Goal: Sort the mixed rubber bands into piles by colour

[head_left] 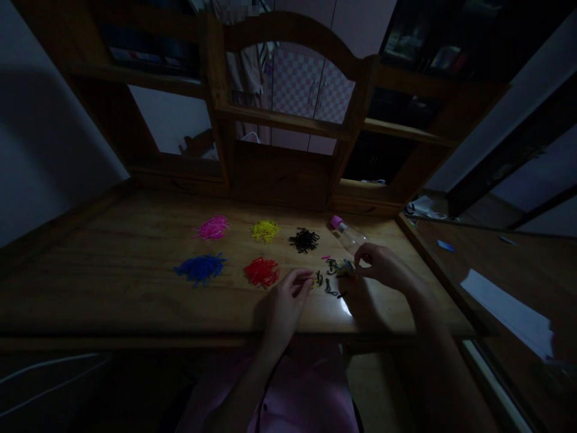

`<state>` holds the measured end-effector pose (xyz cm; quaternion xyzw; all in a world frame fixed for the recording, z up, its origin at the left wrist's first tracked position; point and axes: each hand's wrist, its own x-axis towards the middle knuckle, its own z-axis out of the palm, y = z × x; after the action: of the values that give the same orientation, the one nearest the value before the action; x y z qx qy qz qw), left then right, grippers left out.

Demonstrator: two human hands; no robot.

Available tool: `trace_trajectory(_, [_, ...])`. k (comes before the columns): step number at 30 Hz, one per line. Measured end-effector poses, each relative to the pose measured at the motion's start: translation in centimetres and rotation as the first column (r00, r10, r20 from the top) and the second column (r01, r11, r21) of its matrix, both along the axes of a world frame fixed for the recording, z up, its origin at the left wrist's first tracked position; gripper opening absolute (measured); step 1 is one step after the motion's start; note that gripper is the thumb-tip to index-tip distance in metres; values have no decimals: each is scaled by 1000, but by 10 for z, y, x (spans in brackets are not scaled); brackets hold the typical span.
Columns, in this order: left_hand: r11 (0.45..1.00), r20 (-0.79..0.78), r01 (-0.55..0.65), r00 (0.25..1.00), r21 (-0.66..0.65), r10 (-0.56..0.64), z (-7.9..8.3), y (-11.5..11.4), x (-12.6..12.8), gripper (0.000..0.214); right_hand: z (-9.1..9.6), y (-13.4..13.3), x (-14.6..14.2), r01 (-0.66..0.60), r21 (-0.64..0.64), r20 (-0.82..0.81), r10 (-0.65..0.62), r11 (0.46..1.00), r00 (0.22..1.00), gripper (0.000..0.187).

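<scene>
My left hand (287,296) rests on the wooden table, thumb and fingers drawn together beside a few small yellow and black loop-shaped pieces (319,278). Whether a piece is between its fingertips is too dim to make out. Pinched thumb to finger, my right hand (381,264) hovers at the right side of a loose mixed pile (345,268); anything in that pinch is too small to name. Sorted by colour, more such pieces lie in a pink pile (213,228), a yellow pile (265,230), a black pile (304,240), a blue pile (201,268) and a red pile (262,272).
A clear bottle with a pink cap (337,222) lies on its side behind my right hand. Wooden shelving (282,162) rises along the table's back edge. White papers (507,313) and a small blue card (445,245) lie on the surface at right.
</scene>
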<state>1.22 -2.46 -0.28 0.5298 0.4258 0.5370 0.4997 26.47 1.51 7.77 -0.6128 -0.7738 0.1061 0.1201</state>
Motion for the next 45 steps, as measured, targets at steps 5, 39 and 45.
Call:
trace_trajectory(5, [1000, -25, 11, 1000, 4, -11, 0, -1, -1, 16, -10, 5, -13, -30, 4, 50, 30, 1000, 998, 11])
trace_trajectory(39, [1000, -50, 14, 999, 3, -14, 2, -2, -1, 15, -18, 2, -11, 18, -46, -25, -19, 999, 999, 13])
trace_trajectory(45, [999, 9, 34, 999, -24, -34, 5, -1, -2, 18, -6, -3, -5, -46, -22, -162, 42, 999, 986, 11])
